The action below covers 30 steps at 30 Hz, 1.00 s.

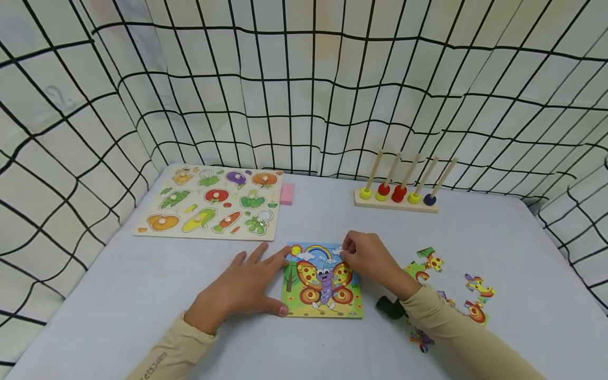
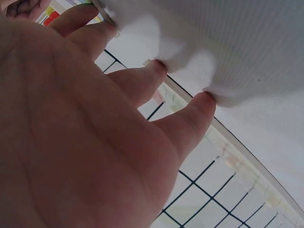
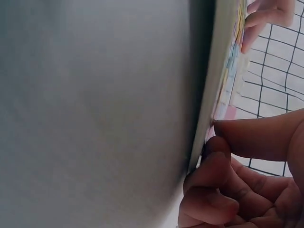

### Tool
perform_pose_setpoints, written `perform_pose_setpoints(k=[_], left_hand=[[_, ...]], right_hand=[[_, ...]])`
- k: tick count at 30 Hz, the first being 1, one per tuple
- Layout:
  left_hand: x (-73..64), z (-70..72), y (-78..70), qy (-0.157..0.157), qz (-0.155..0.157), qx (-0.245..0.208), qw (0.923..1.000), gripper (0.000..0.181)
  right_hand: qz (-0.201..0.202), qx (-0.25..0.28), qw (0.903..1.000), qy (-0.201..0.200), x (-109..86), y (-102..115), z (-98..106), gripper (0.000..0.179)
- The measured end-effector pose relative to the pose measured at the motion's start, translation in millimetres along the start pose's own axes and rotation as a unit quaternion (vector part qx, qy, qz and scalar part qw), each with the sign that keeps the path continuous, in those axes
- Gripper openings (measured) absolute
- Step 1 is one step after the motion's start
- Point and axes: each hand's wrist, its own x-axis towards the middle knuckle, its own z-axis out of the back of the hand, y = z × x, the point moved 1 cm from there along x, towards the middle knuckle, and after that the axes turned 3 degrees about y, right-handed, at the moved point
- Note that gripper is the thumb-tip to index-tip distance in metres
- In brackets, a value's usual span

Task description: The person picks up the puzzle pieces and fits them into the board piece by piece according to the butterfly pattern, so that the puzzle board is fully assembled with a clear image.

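A square butterfly puzzle board (image 1: 325,301) lies flat on the white table in the head view, with a sun, a rainbow and a tree in its picture. My left hand (image 1: 244,285) spreads its fingers at the left side, the thumb touching the lower left corner and a fingertip near the upper left one. At the upper right corner, my right hand (image 1: 375,258) has its fingers curled, thumb and forefinger pinching the board's edge. The right wrist view shows that thumb (image 3: 251,135) against the picture side; whether a loose piece is between the fingertips is hidden.
Loose puzzle pieces (image 1: 480,287) lie to the right, some under the right forearm, near a black object (image 1: 390,307). Behind are a vegetable peg board (image 1: 195,203), a pink block (image 1: 287,194) and a bead stacker (image 1: 396,203). Black netting (image 1: 285,79) surrounds the table.
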Motion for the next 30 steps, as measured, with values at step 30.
perform_pose_setpoints(k=[30], left_hand=[[1.3,-1.1,0.3,0.001,0.000,0.002,1.0000,0.094]], right_hand=[[-0.024,0.083,0.9955,-0.039,-37.1,-12.1,30.9,0.035]])
